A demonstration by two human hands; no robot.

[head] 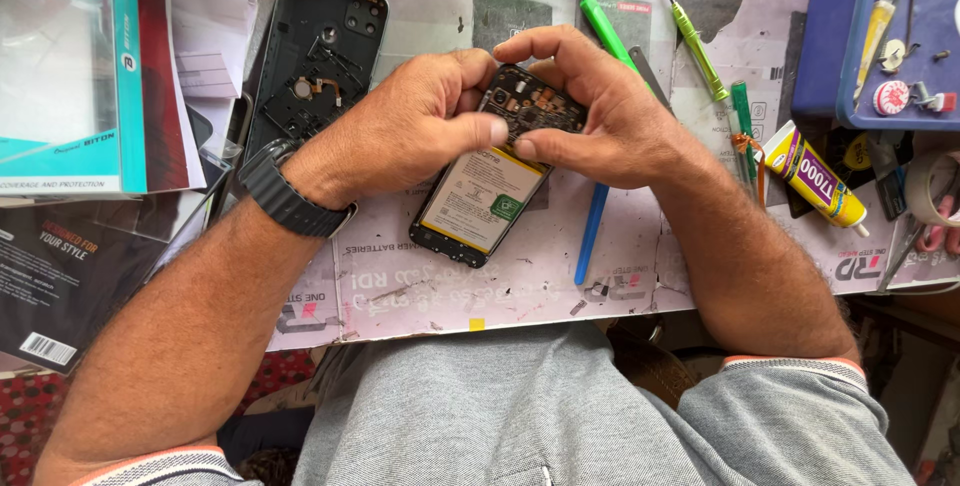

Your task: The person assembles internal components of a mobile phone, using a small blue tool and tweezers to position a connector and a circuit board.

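Black and gutted, the opened phone (490, 181) lay face down on the worn paper work mat (420, 296), its circuit board bared at the top and a pale battery filling the lower half. Both hands met over the board end: the left hand (415, 126) was pinched on the phone's upper left edge with thumb laid across, and the right hand (590, 111) curled over the top right corner, fingertips pressed down on the board; neither was open. Judged step: working on the board with bare fingers, either seating or freeing a small part; which one could not be told. The removed back cover (315, 51) sat just left of the hands, apart from the phone. A green-handled tool (605, 31), a blue one (590, 231) and a yellow glue tube (820, 176) lay right. Next move likely called for steady, light pressure.
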